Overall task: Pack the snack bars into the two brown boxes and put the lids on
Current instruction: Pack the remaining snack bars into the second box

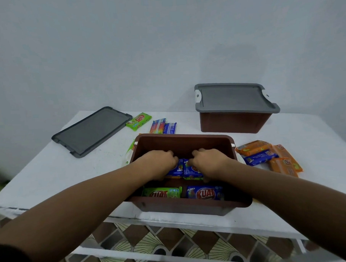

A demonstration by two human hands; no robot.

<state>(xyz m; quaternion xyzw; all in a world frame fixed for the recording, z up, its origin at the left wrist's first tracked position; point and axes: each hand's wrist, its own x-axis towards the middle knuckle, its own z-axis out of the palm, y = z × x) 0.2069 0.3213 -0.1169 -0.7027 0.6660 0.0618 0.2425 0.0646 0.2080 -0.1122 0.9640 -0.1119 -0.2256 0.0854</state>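
- Desk [41, 176], left side: the loose grey lid [91, 132] lay flat, well apart from its box, with bare desk around it. The near desk edge ran close under the open box.
- Just right of the lid: one green bar [139, 121], then a small cluster of red-and-blue bars [163, 127] behind the open box, all unpacked.
- Centre: the open brown box [185, 143] sat near the front edge, its near wall close to overhanging. Inside at the near wall lay a green packed bar [162, 192] and a blue packed bar [204, 192].
- Left hand [159, 163] and right hand [209, 161] were both down in the box, fingers curled onto a pair of blue bars [186, 170], side by side. I judged they were being seated on the box floor.
- Back right: the second brown box [235, 122] wore its grey lid [232, 97]. Its contents were hidden.
- Far right: an orange-and-blue pile [268, 156] was still loose, touching the open box's corner.
- Judgement: roughly midway. The loose bars and one lid remained, and the box still had room.
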